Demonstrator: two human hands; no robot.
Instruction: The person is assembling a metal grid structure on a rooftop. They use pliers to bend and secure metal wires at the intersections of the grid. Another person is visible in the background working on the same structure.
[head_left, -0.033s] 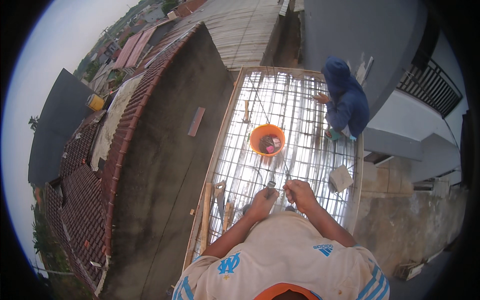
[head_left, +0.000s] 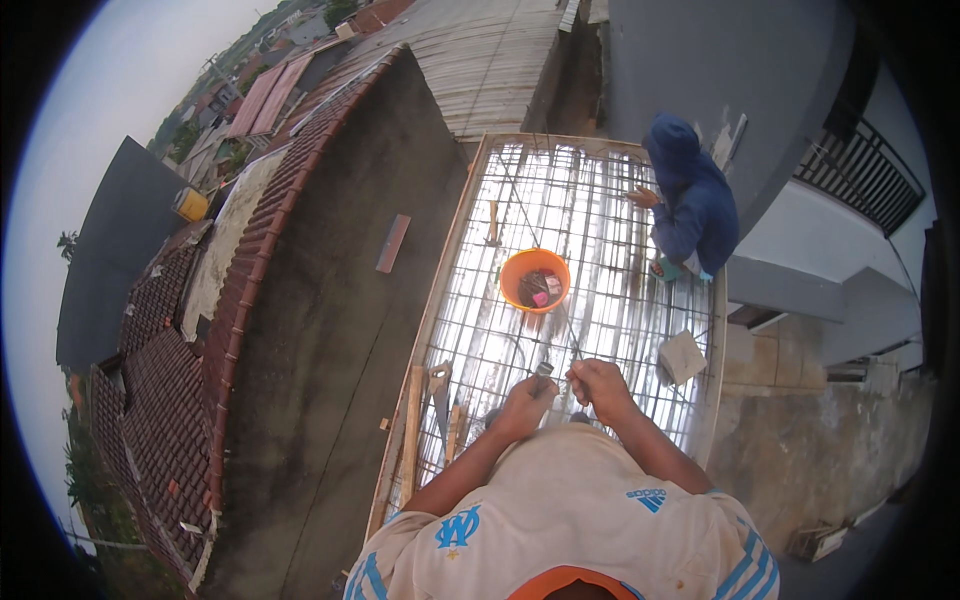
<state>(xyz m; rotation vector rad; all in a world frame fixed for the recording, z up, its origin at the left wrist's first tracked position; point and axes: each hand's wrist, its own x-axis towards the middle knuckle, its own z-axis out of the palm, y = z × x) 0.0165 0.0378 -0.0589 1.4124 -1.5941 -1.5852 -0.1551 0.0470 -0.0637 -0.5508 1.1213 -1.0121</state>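
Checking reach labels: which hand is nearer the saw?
Left. The left hand is to the right of the saw, apart from it; the right hand is farther right, past the left.

Soft daylight is coming from the pale sky (head_left: 100, 110) left of the orange bucket (head_left: 530, 260); white glare is streaking the corrugated metal decking (head_left: 612, 322) around it; fisheye distortion is bending edges far from it.

Dark bars (head_left: 600, 205) make a grid pattern over silver sheeting (head_left: 590, 275); the bucket (head_left: 520, 266) is orange, the hooded jacket (head_left: 692, 215) dark blue.
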